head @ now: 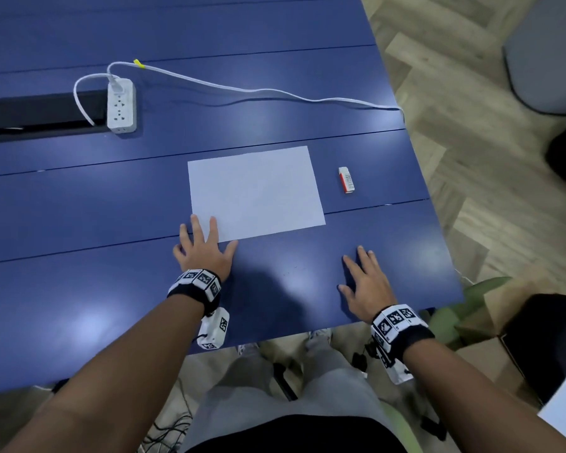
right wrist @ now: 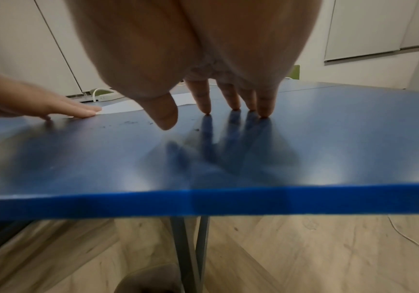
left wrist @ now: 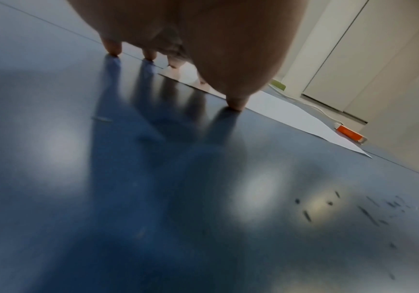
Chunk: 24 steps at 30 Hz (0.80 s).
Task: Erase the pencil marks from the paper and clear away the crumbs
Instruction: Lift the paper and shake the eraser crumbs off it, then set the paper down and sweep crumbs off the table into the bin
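Blue and glossy, your bench [head: 275, 76] fills the head view, with herringbone wood floor [head: 471, 158] off its right edge. The paper [head: 255, 191] lies flat near the middle, and the eraser [head: 346, 179] sits just beside its right edge, apart from it. Your left hand [head: 203, 253] lies spread and flat, fingertips on the paper's near left corner. Your right hand [head: 365, 286] lies flat on bare bench, fingers straight, holding nothing. A white power strip [head: 121, 104] lies far left beside a black cable slot [head: 43, 111].

From your left wrist, straight fingers [left wrist: 114, 46] touch the bench [left wrist: 153, 198]; dark crumbs [left wrist: 369, 214] lie scattered at lower right.

From your right wrist, the fingertips [right wrist: 263, 111] rest on the bench [right wrist: 328, 148], the thumb lifted; crumbs [right wrist: 128, 123] lie between your two hands.
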Each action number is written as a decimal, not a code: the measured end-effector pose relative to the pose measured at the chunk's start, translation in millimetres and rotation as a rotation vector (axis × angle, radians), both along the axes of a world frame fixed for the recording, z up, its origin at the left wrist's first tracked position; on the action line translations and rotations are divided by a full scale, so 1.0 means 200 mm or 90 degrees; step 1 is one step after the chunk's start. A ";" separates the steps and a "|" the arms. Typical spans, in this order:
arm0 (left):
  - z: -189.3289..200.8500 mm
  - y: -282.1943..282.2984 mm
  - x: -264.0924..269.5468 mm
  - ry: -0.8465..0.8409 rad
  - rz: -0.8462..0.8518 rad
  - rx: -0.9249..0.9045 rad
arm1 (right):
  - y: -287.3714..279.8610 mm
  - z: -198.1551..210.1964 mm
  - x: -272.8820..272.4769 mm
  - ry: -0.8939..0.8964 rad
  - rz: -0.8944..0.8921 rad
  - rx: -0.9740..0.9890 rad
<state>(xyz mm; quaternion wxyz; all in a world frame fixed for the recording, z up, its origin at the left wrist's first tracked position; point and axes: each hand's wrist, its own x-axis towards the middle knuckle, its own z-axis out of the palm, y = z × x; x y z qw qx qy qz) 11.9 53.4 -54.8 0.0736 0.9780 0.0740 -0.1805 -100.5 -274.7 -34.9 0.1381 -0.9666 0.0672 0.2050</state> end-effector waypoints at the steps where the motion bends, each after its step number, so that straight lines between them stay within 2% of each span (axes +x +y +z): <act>1: 0.00 0.00 0.01 0.001 -0.007 0.002 | 0.01 -0.01 -0.01 -0.004 0.006 -0.003; 6: 0.01 -0.02 0.00 -0.024 -0.018 -0.038 | 0.00 -0.01 -0.04 -0.028 0.056 -0.027; 9: 0.02 -0.01 -0.12 -0.077 -0.034 -0.073 | -0.06 -0.03 -0.05 -0.040 0.038 -0.077; 12: -0.03 0.02 -0.30 -0.044 -0.075 -0.076 | -0.10 -0.06 -0.11 -0.026 -0.003 -0.097; 18: -0.10 -0.05 -0.49 -0.027 -0.210 -0.048 | 0.09 -0.11 -0.13 -0.035 -0.057 -0.070; 24: -0.10 -0.29 -0.56 -0.001 -0.421 -0.059 | 0.35 -0.14 -0.19 -0.056 0.041 -0.015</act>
